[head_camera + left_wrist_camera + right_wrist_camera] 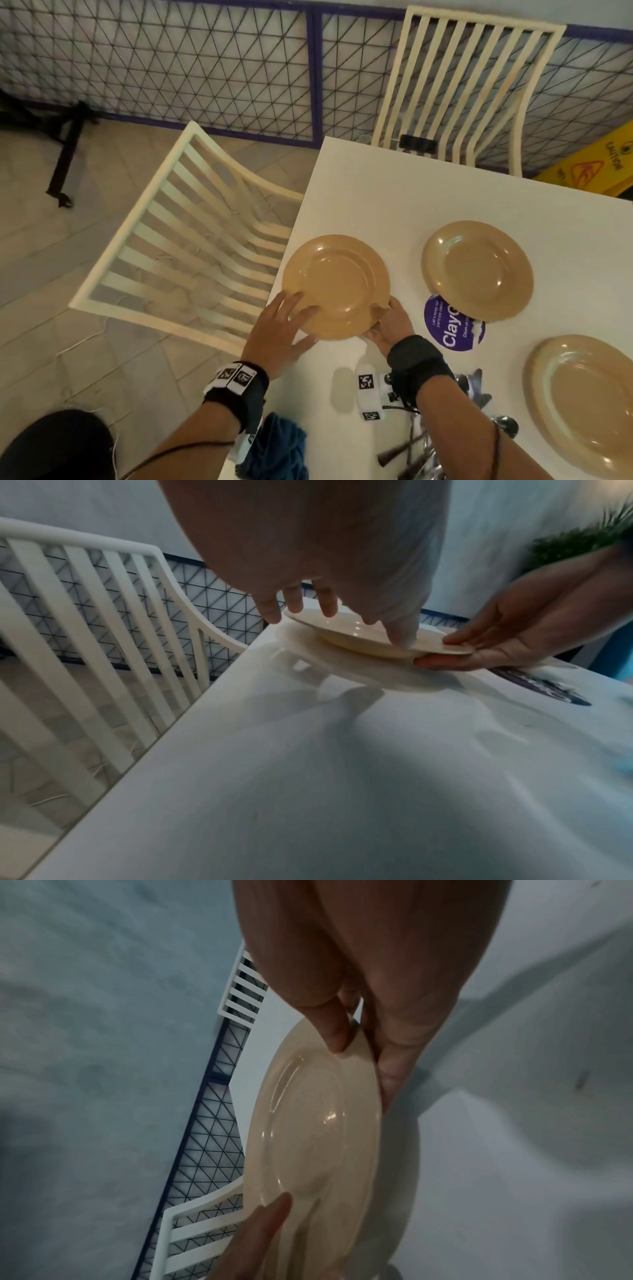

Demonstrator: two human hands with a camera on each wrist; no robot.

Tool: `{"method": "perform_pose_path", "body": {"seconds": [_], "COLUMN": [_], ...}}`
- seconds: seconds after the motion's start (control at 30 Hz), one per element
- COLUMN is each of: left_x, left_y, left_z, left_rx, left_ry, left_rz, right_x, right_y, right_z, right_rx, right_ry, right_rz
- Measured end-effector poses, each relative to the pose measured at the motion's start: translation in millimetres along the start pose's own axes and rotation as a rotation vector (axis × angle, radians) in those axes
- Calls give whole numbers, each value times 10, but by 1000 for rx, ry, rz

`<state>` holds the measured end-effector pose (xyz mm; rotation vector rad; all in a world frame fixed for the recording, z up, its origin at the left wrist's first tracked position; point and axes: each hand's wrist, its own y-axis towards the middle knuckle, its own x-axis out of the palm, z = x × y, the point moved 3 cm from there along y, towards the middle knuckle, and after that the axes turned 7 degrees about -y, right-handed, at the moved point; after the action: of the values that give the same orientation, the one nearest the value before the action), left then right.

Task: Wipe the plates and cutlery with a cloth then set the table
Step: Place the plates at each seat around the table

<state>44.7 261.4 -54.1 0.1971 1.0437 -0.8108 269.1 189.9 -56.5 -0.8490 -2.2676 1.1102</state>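
A tan plate (pixel 337 284) (pixel 356 634) (pixel 318 1137) lies face up at the left edge of the white table (pixel 394 205). My left hand (pixel 305 322) (pixel 335 620) is spread over its near-left rim, fingers straight and touching it. My right hand (pixel 378 320) (pixel 363 1064) pinches the near-right rim, thumb on top and fingers underneath. Two more tan plates sit to the right, one in the middle (pixel 478 270) and one at the near right (pixel 582 404). A pile of cutlery (pixel 442 448) lies under my right forearm. A blue cloth (pixel 279 448) rests at the table's near-left edge.
A round purple sticker (pixel 452 325) lies between the plates. A cream slatted chair (pixel 191 246) stands left of the table and another (pixel 466 85) at the far side, with a black object (pixel 418 144) at the far table edge. A yellow caution sign (pixel 596 164) stands at the far right.
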Motion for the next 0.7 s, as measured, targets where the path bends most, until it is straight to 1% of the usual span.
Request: {"method": "perform_pose_path", "body": {"seconds": [0.17,0.33,0.47,0.6,0.7], "left_x": [39,-47,-121,-155,-180], "left_y": [177,301,381,433,433], "left_z": [-140,-223,-220,-185,-128], "left_rx": [12,54,65,65,72], "left_ry": [133,128,158,141,139], "left_rz": [5,66,59,49,48], "right_x": [77,182,209,185,144], "right_y": [162,240,250,245,197], "right_z": [-121,-209,-236,-255,-281], "right_rx": [-23,-28,-8,2,13], "right_ry": [-98,-182,-201,-179,-172], "right_rz": [26,50,53,58,38]}}
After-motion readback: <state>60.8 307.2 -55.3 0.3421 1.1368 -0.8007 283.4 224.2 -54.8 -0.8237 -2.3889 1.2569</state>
